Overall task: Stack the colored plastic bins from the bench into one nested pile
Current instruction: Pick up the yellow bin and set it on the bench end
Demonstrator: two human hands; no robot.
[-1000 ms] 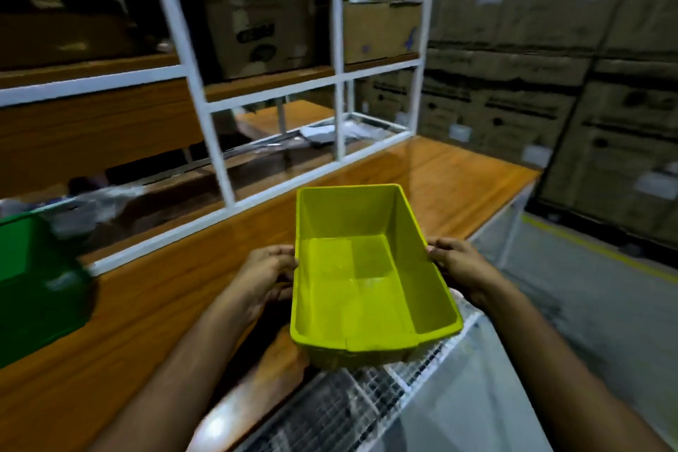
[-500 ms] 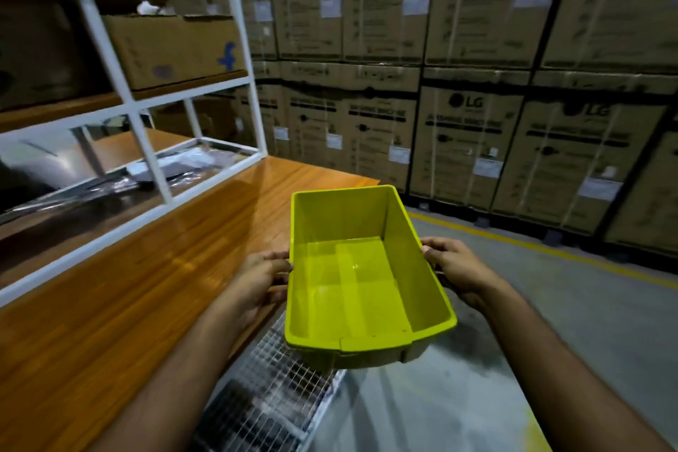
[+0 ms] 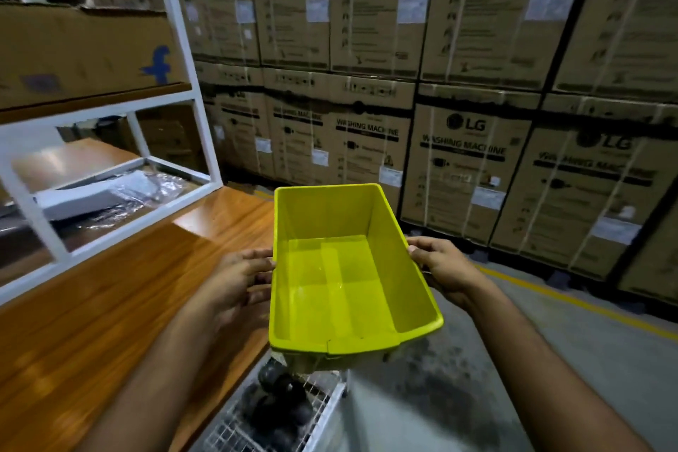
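Observation:
An empty yellow plastic bin point(image 3: 345, 279) is held in the air in front of me, its open top facing up. My left hand point(image 3: 238, 279) grips its left wall and my right hand point(image 3: 442, 268) grips its right wall. The bin hangs past the right end of the wooden bench point(image 3: 110, 323), over the floor and a wire mesh rack point(image 3: 279, 418). No other colored bin is in view.
A white metal shelf frame point(image 3: 198, 114) stands on the bench at left, holding a cardboard box point(image 3: 84, 51) and plastic-wrapped items. A wall of stacked washing machine cartons point(image 3: 458, 84) fills the back. Grey floor with a yellow line point(image 3: 587, 308) lies at right.
My view has swung to the right with the yellow bin still in both hands. The green bin on the bench has left the view and the carton wall has come closer.

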